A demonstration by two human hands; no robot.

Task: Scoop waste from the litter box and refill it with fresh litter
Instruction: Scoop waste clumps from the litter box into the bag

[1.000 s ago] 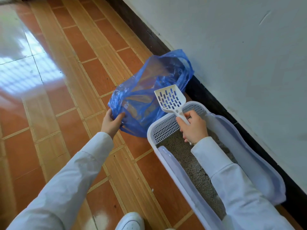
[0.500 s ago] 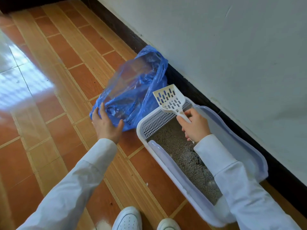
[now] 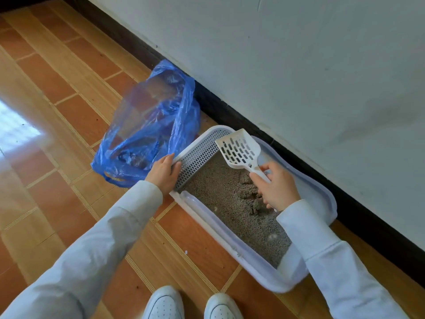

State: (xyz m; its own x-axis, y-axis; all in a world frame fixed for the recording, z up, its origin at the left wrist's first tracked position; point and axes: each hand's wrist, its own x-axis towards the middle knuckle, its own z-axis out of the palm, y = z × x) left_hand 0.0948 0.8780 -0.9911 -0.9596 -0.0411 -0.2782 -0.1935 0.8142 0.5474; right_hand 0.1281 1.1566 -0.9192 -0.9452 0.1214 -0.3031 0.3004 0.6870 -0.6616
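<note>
A white litter box lies on the tiled floor along the wall, filled with grey litter and brownish clumps near its middle. My right hand grips the handle of a white slotted scoop, whose empty blade is raised over the far end of the box. My left hand rests on the box's near-left rim beside the grid panel. A blue plastic bag lies open on the floor just left of the box, touching it.
A white wall with a dark skirting board runs right behind the box. Orange-brown floor tiles stretch to the left. My two white shoes stand at the bottom edge, close to the box's near corner.
My left hand has let go of the blue bag and moved right onto the box's rim. The scoop stays raised in my right hand. The view has shifted toward the box.
</note>
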